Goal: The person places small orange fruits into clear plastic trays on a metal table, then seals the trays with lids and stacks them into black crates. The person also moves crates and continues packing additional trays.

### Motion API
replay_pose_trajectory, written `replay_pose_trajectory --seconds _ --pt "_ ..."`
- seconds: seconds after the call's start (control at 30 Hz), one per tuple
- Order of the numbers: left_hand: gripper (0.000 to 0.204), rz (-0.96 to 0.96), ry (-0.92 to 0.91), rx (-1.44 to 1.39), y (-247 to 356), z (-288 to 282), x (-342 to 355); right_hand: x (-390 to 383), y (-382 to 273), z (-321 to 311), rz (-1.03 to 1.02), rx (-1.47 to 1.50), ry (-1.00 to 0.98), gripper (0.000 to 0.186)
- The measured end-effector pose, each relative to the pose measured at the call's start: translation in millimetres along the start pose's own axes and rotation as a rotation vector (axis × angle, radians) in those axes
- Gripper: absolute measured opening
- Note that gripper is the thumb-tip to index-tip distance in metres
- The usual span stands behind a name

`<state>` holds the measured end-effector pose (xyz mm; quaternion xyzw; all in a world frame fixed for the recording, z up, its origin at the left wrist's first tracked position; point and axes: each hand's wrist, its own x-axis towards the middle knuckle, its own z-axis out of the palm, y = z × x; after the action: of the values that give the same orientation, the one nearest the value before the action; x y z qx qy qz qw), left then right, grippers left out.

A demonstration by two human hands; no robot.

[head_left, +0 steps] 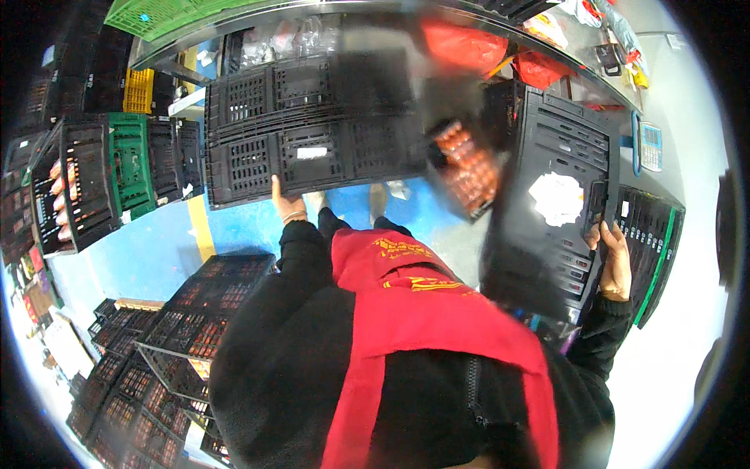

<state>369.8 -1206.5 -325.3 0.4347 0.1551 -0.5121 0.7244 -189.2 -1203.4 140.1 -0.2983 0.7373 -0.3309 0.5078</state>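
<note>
My left hand grips the near edge of a black slatted plastic crate, one finger stretched over its rim. A small white label sits on this crate's panel. On the right, my right hand is closed around the handle opening of a second black plastic crate, which stands tilted and carries torn white labels. Between the two crates is a dark container with reddish packed goods; it is blurred, so their kind cannot be told.
Stacked black and green crates stand at the left. Lower left, filled black crates rise in stacks. A metal shelf edge runs across the far side, with red bags under it. A scale display is at far right. The floor is blue.
</note>
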Motion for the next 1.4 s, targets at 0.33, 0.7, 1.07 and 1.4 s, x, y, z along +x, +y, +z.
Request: replay_pose_trajectory --seconds 0.33,0.7,1.07,1.4 --pt "0.034 0.236 0.056 0.374 225.2 21.2 -116.3 26.9 34.7 -21.1 0.015 0.192 -0.047 0.024" --pt "0.038 0.615 0.376 0.388 349.0 18.0 -246.4 58.8 47.5 7.9 -0.105 0.147 0.187 0.035" --pt "0.037 0.911 0.455 0.598 341.3 22.4 -302.6 78.3 23.2 46.6 -0.141 0.058 0.133 0.044" --pt "0.067 0.837 0.556 1.135 325.2 -20.4 -297.3 141.4 53.0 197.7 0.018 0.327 -0.148 0.049"
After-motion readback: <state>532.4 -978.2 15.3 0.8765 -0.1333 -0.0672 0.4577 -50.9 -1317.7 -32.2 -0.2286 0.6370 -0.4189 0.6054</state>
